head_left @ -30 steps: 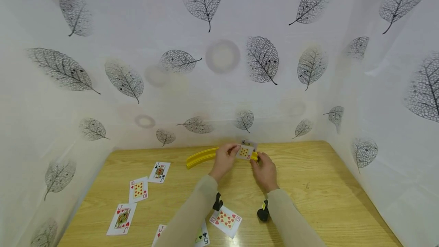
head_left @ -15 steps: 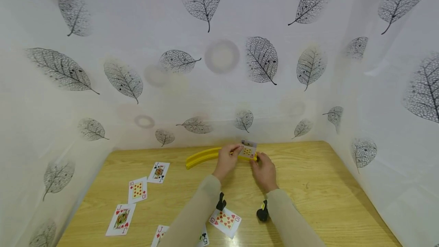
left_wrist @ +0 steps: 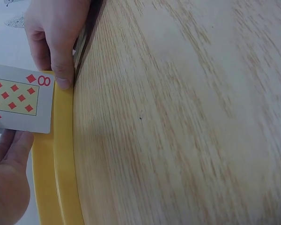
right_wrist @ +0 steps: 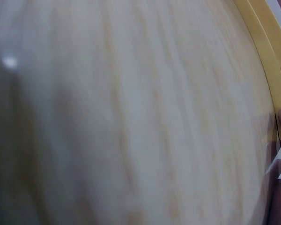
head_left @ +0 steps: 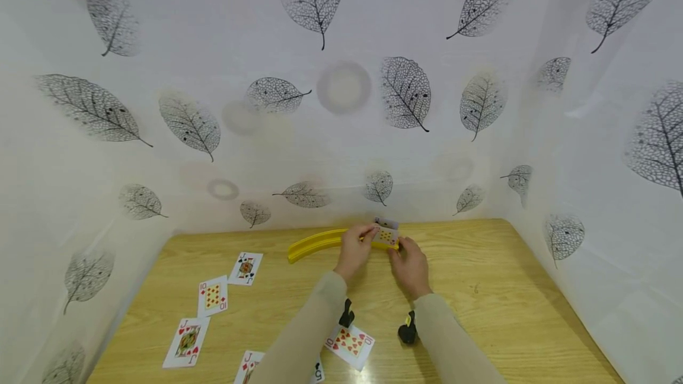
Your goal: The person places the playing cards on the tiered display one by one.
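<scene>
We have both hands at the far middle of the worktop (head_left: 480,289), working at the yellow rack (head_left: 312,243), a curved card holder that runs from left of centre towards our hands. The left hand (head_left: 354,249) and the right hand (head_left: 409,264) sit close together, a little apart, with the eight of diamonds (head_left: 385,235) standing between them. In the left wrist view that card (left_wrist: 18,98) stands in the rack (left_wrist: 56,154), its lower edge against the yellow rail. The left hand's fingers (left_wrist: 11,154) curl at one side of it; the right hand (left_wrist: 54,33) has a fingertip pressed on the rail just beside the card's corner. The right wrist view is blurred and shows only the rack's edge (right_wrist: 267,56) and a sliver of white card, so we cannot tell from it how the right hand's fingers lie.

Behind the eight, a second card (head_left: 386,222) peeps up, already standing in the rack; its face is too small to read.

As we judge it, the work is early on: one card seated, one going in. Left flat on the worktop are a jack of clubs (head_left: 246,268), a ten of diamonds (head_left: 212,296), a jack of hearts (head_left: 185,342), a ten of hearts (head_left: 350,344), and two more cards at the near edge, partly hidden by the left sleeve (head_left: 299,336). Most of the rack stands bare to the left.
</scene>
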A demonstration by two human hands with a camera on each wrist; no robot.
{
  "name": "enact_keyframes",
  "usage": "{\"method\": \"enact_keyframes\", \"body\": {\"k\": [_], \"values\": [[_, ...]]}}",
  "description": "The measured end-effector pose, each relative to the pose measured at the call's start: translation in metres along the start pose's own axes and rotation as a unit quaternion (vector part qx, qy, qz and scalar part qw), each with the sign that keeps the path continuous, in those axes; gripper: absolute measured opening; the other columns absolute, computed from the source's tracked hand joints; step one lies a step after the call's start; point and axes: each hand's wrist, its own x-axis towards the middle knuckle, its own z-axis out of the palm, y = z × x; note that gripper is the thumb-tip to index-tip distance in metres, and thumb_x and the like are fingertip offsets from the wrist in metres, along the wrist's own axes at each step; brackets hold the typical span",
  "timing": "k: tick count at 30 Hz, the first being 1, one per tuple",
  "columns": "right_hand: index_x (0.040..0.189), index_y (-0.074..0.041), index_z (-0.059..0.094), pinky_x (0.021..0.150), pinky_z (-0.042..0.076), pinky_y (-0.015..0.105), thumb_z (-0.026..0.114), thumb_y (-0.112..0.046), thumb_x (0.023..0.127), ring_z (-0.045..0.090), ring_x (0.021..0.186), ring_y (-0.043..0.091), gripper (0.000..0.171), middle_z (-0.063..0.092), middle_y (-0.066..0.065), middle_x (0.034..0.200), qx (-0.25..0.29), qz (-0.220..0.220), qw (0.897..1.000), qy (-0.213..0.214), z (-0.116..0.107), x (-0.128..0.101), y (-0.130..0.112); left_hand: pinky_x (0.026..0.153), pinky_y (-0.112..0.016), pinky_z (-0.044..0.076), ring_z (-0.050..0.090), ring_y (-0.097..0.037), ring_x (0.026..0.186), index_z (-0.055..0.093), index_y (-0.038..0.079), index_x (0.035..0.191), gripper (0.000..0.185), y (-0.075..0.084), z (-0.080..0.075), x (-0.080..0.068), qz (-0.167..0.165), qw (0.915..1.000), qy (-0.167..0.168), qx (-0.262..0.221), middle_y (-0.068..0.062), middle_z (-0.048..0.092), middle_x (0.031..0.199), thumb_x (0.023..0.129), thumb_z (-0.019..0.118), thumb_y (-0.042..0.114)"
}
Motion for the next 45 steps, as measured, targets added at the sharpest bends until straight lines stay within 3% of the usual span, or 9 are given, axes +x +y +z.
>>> {"method": "enact_keyframes", "body": {"k": [10, 18, 28, 41, 45], "values": [[0.134, 0.004, 0.066, 0.111, 0.051, 0.059, 0.073, -0.019, 0.099, 0.066, 0.126, 0.043, 0.043, 0.068, 0.025, 0.132, 0.001, 0.001, 1.000, -0.001, 0.001, 0.001, 0.001, 0.093, -0.038, 0.064, 0.075, -0.031, 0.111, 0.078, 0.003, 0.120, 0.022, -0.004, -0.001, 0.002, -0.002, 0.9998, -0.014, 0.012, -0.014, 0.078, 0.121, 0.103, 0.066, 0.009], [0.133, 0.004, 0.067, 0.117, 0.045, 0.061, 0.073, -0.019, 0.099, 0.060, 0.133, 0.047, 0.041, 0.065, 0.028, 0.139, -0.001, 0.009, 1.000, -0.003, -0.001, 0.000, -0.001, 0.080, -0.028, 0.062, 0.073, -0.027, 0.096, 0.080, 0.001, 0.114, 0.018, -0.007, -0.003, 0.001, -0.004, 0.9994, -0.026, 0.020, -0.016, 0.080, 0.111, 0.103, 0.066, 0.006], [0.137, 0.007, 0.063, 0.120, 0.042, 0.060, 0.073, -0.020, 0.100, 0.054, 0.140, 0.048, 0.047, 0.061, 0.030, 0.144, -0.002, 0.015, 1.000, -0.007, -0.002, 0.000, -0.002, 0.075, -0.023, 0.058, 0.071, -0.022, 0.093, 0.078, 0.000, 0.116, 0.019, -0.010, -0.003, 0.002, -0.022, 0.9994, -0.021, 0.017, -0.016, 0.079, 0.112, 0.104, 0.066, 0.008], [0.134, 0.007, 0.064, 0.120, 0.042, 0.061, 0.073, -0.020, 0.101, 0.055, 0.139, 0.050, 0.044, 0.062, 0.031, 0.141, -0.013, 0.001, 1.000, -0.005, -0.001, 0.001, -0.001, 0.081, -0.028, 0.061, 0.070, -0.019, 0.094, 0.074, 0.006, 0.129, 0.027, -0.014, -0.007, 0.002, -0.065, 0.9976, -0.023, 0.007, -0.013, 0.078, 0.111, 0.103, 0.068, 0.011], [0.135, 0.006, 0.064, 0.120, 0.042, 0.061, 0.072, -0.021, 0.101, 0.055, 0.139, 0.049, 0.044, 0.062, 0.030, 0.142, -0.010, 0.009, 1.000, -0.011, -0.002, 0.000, -0.002, 0.086, -0.033, 0.062, 0.071, -0.019, 0.097, 0.075, 0.007, 0.126, 0.026, -0.015, -0.014, 0.002, -0.078, 0.9968, -0.017, -0.008, -0.009, 0.077, 0.110, 0.102, 0.071, 0.015]]}}
